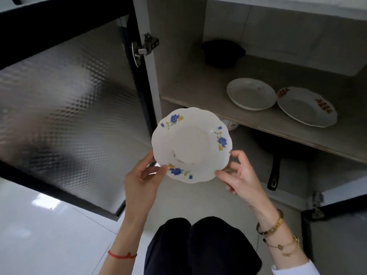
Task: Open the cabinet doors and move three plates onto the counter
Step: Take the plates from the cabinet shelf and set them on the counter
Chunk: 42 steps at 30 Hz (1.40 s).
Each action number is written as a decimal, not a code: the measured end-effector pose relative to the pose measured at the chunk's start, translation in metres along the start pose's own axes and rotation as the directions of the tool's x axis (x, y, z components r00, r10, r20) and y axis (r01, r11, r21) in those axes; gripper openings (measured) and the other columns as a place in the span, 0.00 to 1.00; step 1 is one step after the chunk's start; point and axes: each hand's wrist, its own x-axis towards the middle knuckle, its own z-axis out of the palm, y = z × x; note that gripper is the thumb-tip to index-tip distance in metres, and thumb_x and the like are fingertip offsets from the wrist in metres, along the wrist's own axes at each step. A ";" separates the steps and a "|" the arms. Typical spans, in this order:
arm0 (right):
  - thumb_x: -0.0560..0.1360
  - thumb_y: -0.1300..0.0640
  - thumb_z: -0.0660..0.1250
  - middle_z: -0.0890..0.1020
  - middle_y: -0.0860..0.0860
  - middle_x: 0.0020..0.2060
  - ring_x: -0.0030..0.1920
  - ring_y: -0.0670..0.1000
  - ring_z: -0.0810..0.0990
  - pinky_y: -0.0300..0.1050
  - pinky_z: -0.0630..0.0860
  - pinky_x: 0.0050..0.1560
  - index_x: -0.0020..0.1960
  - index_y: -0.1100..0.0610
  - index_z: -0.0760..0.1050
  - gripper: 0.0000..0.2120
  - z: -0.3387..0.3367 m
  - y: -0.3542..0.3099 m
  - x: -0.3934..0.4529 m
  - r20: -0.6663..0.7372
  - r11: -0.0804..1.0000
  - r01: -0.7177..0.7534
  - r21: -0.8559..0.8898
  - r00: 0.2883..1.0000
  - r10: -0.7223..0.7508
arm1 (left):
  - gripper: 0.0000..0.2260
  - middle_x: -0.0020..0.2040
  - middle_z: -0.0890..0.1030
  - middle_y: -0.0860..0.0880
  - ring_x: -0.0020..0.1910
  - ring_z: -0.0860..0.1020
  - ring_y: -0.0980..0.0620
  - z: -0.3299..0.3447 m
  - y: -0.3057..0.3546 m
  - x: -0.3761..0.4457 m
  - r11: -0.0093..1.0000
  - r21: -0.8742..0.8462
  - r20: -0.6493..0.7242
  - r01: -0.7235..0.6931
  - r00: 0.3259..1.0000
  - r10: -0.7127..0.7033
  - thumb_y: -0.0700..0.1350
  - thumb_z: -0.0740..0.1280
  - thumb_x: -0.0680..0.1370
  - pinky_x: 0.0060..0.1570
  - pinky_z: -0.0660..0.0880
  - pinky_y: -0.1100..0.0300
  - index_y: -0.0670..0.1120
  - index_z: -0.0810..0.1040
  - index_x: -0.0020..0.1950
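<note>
Left hand: the left hand (142, 180) holds the near left edge of the flower plate (191, 144), thumb on top and fingers curled under the rim.
Right hand: the right hand (241, 176) pinches the near right edge of the same plate with its thumb and fingertips.
Flower plate: white with a wavy rim and blue and yellow flowers; it is up in the air, out in front of the cabinet, between the two hands (it rests on no shelf).
Plain plate: a second plate (251, 93) sits flat on the middle shelf (198, 90), with a faint pink mark on it.
Red plate: a third plate (306, 106) with red marks lies just beside the plain one on the same shelf; their rims look like they touch or overlap.
Left door: the cabinet door (67, 100) with bumpy glass is swung wide open.
Right door: only a dark corner (335, 219) shows at the lower right, also open.
Pot: a dark pot (222, 53) sits at the back of the shelf.
Pan: a black pan (278, 153) lies under the shelf, handle pointing this way.
Wrists: a red string (122, 255) on the left, gold bracelets (275, 228) on the right.
</note>
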 end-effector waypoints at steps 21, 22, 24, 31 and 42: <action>0.79 0.57 0.63 0.74 0.44 0.30 0.25 0.50 0.67 0.36 0.65 0.25 0.47 0.53 0.67 0.04 -0.028 -0.276 -0.124 -0.107 0.996 -0.072 -0.046 0.992 0.066 | 0.21 0.46 0.87 0.48 0.44 0.85 0.53 -0.052 0.321 -0.054 0.970 -0.033 0.035 0.243 0.970 -0.241 0.39 0.75 0.72 0.47 0.79 0.67 0.53 0.81 0.62; 0.79 0.57 0.62 0.74 0.45 0.30 0.25 0.50 0.67 0.36 0.66 0.25 0.47 0.55 0.67 0.04 -0.029 -0.290 -0.130 -0.118 0.996 -0.063 -0.064 0.992 0.055 | 0.20 0.45 0.87 0.49 0.45 0.85 0.54 -0.054 0.336 -0.056 0.969 -0.038 0.030 0.244 0.970 -0.243 0.39 0.75 0.72 0.47 0.78 0.68 0.53 0.81 0.61; 0.79 0.58 0.62 0.75 0.48 0.31 0.25 0.50 0.69 0.36 0.67 0.26 0.48 0.57 0.68 0.04 -0.031 -0.317 -0.144 -0.131 0.996 -0.052 -0.076 0.990 0.042 | 0.18 0.46 0.87 0.51 0.47 0.85 0.56 -0.058 0.366 -0.060 0.969 -0.053 0.021 0.239 0.971 -0.239 0.40 0.75 0.72 0.48 0.77 0.70 0.53 0.82 0.60; 0.79 0.59 0.62 0.80 0.61 0.40 0.26 0.50 0.70 0.39 0.68 0.28 0.53 0.61 0.69 0.06 -0.040 -0.391 -0.179 -0.164 0.997 -0.055 -0.062 0.985 0.044 | 0.16 0.48 0.87 0.51 0.48 0.85 0.54 -0.065 0.443 -0.065 0.966 -0.084 0.026 0.244 0.970 -0.242 0.40 0.74 0.73 0.48 0.79 0.66 0.51 0.83 0.60; 0.79 0.61 0.63 0.82 0.60 0.43 0.23 0.46 0.68 0.39 0.68 0.27 0.63 0.54 0.67 0.14 -0.084 -0.443 -0.151 -0.195 0.999 -0.022 0.036 0.980 0.029 | 0.17 0.44 0.87 0.53 0.46 0.85 0.56 -0.020 0.502 -0.025 0.967 -0.081 0.048 0.241 0.970 -0.238 0.36 0.74 0.72 0.49 0.80 0.67 0.49 0.83 0.58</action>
